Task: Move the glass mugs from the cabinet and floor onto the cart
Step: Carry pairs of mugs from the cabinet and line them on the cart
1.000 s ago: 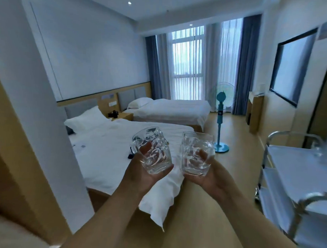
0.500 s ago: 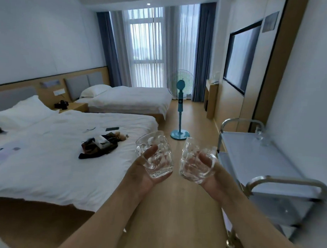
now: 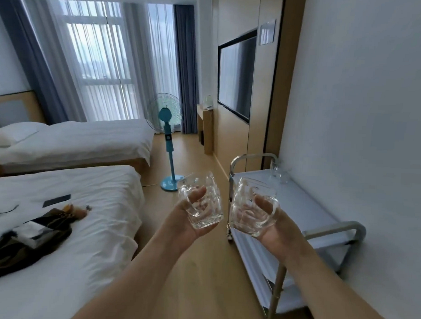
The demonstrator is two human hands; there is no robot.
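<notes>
Holding one glass mug apiece at the centre of the frame, the left hand [image 3: 190, 220] has its grip wrapped round the left mug [image 3: 202, 202], and the right hand [image 3: 271, 223] clasps the right mug [image 3: 249, 208], both mouths up, tipped slightly away from each other. Just right of them stands the metal cart [image 3: 305, 210], more glassware [image 3: 278, 172] at its far end against the white wall. Two white beds [image 3: 69, 140] fill the left, a blue fan [image 3: 168, 138] on the wooden floor [image 3: 201, 266] beyond.

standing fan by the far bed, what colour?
Teal-blue stand and base on the standing fan, seen in the head view.
</notes>
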